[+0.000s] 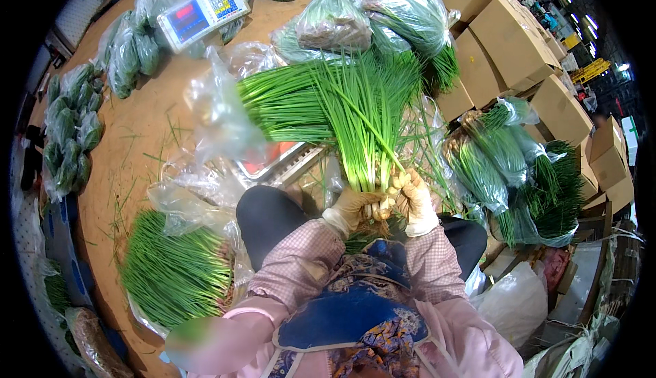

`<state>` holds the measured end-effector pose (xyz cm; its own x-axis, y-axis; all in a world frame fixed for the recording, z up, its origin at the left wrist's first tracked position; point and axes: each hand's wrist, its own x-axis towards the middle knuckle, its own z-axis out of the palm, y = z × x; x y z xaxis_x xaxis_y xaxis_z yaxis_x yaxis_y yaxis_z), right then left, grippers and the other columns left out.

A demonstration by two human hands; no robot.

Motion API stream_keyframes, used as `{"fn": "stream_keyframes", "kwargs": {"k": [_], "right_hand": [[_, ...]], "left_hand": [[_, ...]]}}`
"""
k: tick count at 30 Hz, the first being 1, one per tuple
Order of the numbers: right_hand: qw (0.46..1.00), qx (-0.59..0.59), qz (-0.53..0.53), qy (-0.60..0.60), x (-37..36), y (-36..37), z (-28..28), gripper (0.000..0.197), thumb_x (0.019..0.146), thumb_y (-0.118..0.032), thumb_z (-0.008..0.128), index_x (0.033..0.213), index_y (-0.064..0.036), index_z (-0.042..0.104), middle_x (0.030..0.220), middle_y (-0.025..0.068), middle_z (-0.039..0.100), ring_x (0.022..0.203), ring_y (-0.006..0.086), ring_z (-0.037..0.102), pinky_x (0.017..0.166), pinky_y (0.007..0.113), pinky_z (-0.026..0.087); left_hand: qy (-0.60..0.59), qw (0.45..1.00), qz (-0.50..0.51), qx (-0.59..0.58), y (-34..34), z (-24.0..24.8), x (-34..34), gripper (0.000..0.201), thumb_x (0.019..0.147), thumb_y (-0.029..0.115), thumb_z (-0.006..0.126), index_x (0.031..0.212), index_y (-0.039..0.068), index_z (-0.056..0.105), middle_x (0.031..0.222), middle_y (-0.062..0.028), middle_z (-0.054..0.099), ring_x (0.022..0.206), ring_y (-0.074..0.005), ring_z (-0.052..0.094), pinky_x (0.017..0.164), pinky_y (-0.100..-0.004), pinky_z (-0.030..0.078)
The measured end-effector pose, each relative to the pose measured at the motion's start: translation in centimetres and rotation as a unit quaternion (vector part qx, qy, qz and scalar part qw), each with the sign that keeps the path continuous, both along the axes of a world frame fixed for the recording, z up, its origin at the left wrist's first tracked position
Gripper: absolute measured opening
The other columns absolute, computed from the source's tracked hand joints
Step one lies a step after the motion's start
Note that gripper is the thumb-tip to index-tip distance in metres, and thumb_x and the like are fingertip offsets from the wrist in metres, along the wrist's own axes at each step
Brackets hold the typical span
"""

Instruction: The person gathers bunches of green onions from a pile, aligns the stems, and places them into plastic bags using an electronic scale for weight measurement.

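Between both hands' fingers (372,204), the chive bunch (362,115) stands upright

Cream gloves, pink checked sleeves, blue patterned apron with pale trim, dark trousers.

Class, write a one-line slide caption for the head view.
Two gloved hands, left hand and right hand, grip a bunch of green chives by its root end above a scale tray.

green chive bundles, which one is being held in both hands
The upright bundle of green chives, gripped at its pale root end by left hand and right hand; the others lie loose or bagged.
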<state>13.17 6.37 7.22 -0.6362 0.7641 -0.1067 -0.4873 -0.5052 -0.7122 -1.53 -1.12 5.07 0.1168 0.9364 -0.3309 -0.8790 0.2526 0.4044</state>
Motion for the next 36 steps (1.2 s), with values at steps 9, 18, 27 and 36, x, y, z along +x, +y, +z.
{"fn": "stream_keyframes", "kwargs": {"k": [9, 18, 27, 36], "right_hand": [[0.784, 0.537, 0.077, -0.3, -3.8, -1.1, 2.5, 0.017, 0.092, -0.02, 0.048, 0.09, -0.0034, 0.049, 0.079, 0.0089, 0.062, 0.067, 0.0167, 0.058, 0.061, 0.029, 0.047], [0.994, 0.078, 0.027, -0.067, 1.6, -3.9, 4.8, 0.033, 0.088, -0.026, 0.057, 0.112, -0.0071, 0.046, 0.062, 0.0007, 0.05, 0.048, 0.0133, 0.046, 0.042, 0.024, 0.039], [0.678, 0.324, -0.216, -0.624, 15.3, 6.2, 1.4, 0.028, 0.09, -0.011, 0.052, 0.115, -0.0023, 0.044, 0.084, 0.0082, 0.059, 0.069, 0.0126, 0.057, 0.058, 0.024, 0.047], [0.984, -0.049, 0.001, -0.17, -3.6, -1.2, -5.3, 0.053, 0.08, -0.02, 0.065, 0.123, 0.0023, 0.045, 0.109, 0.0179, 0.058, 0.094, 0.0197, 0.059, 0.08, 0.028, 0.049]], "left_hand": [[-0.095, 0.978, 0.119, 0.146, 1.2, -11.0, -0.5, 0.031, 0.083, 0.01, 0.058, 0.112, 0.0, 0.053, 0.094, -0.0105, 0.062, 0.077, -0.0172, 0.063, 0.062, -0.0262, 0.055], [0.058, 0.995, 0.019, -0.083, 2.1, -1.3, -1.1, 0.032, 0.089, 0.009, 0.043, 0.115, -0.011, 0.045, 0.094, -0.0199, 0.06, 0.082, -0.0258, 0.062, 0.066, -0.0366, 0.054], [-0.022, 0.998, 0.018, -0.048, 1.1, -1.2, -1.4, 0.031, 0.093, 0.01, 0.04, 0.117, -0.009, 0.043, 0.101, -0.0222, 0.06, 0.081, -0.0291, 0.063, 0.063, -0.0356, 0.055], [0.765, 0.594, -0.247, -0.001, 0.1, -2.0, 2.3, 0.061, 0.077, 0.03, 0.065, 0.125, 0.001, 0.04, 0.117, -0.0198, 0.053, 0.104, -0.0292, 0.056, 0.085, -0.0369, 0.047]]}}
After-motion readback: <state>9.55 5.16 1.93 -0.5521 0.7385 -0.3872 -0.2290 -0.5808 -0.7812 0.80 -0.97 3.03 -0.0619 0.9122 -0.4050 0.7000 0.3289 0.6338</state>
